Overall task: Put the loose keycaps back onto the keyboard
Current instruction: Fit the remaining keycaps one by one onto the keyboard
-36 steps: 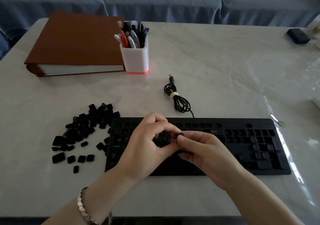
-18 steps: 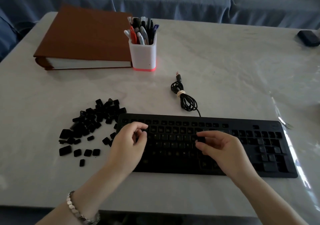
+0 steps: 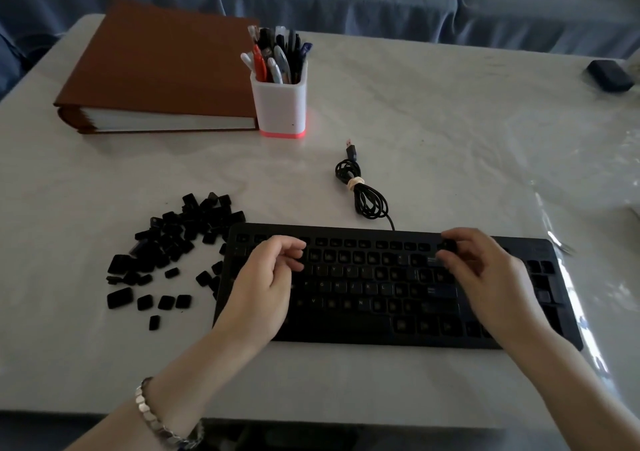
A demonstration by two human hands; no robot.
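Seating one keycap (image 3: 449, 244) right now: right hand (image 3: 485, 270) pinches it between thumb and fingertips, just above the upper right corner of the main key block on the keyboard (image 3: 346, 336). Can't tell if it's touching the socket yet or a hair above it

Left hand (image 3: 266, 284) hovers over the left end of the keyboard, fingers loosely curled, nothing visible in them

Progress, my read:
- most of the letter rows look populated, some legends readable mid-board
- function row and the block at the far right also look mostly filled
- too dark to say which sockets are bare, so no exact count
- pile of loose keycaps (image 3: 173, 242) sits on the table (image 3: 450, 121) centre left of frame, touching the keyboard's left edge; dozens in it, including a few wide ones along its lower edge
- so well short of done, judging by that pile

Rest of scene: brown binder (image 3: 162, 69) upper left, white pen holder (image 3: 280, 107) just beside it, coiled USB cable (image 3: 363, 190) above the keyboard and unplugged, small dark object (image 3: 609, 76) upper right, too small to identify

Next call: press this cap square so it clicks, then left hand is well placed to feed the next one from the pile
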